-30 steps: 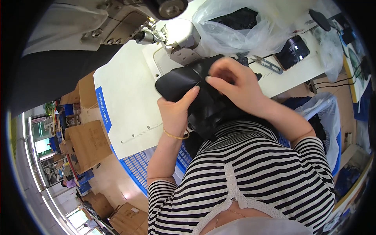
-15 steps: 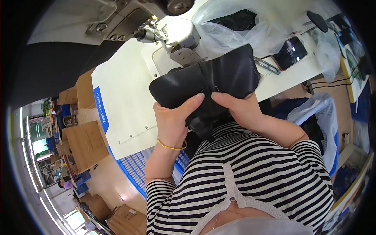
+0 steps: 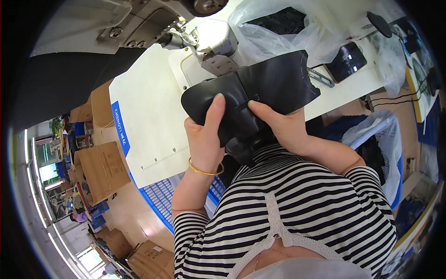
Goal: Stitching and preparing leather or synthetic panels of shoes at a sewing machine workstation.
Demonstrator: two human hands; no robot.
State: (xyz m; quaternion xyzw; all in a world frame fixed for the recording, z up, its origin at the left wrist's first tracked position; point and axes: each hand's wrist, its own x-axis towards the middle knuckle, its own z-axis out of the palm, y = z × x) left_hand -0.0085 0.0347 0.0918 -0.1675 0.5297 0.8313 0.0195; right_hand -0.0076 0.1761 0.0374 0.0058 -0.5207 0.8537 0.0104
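Head view. Both hands hold a black leather piece (image 3: 260,93) up in front of the chest, just above the near edge of the white tabletop (image 3: 148,116). Left hand (image 3: 204,135): grip clamped on the left part of the piece, thumb pressed flat on its upper face, fingers hidden underneath; gold bangle (image 3: 206,171) on the wrist. Right hand (image 3: 281,123): grip clamped on the lower middle edge, thumb on top close to a seam, fingers behind. The piece spreads wide, right end reaching toward a pair of metal tongs or clippers (image 3: 320,76) lying on the tabletop.

Sewing machine (image 3: 139,18) head stands at the far side, its needle area just beyond the piece.

Containers: clear plastic bag (image 3: 278,23) on the tabletop holds dark material; a second clear bag (image 3: 376,139) at the person's right, below the tabletop, holds dark pieces too. Blue plastic crate (image 3: 160,200) sits under the tabletop edge, contents not discernible. Cardboard boxes (image 3: 100,169) stand on the floor to the left, closed.

Dark phone (image 3: 346,60) lies near the bag
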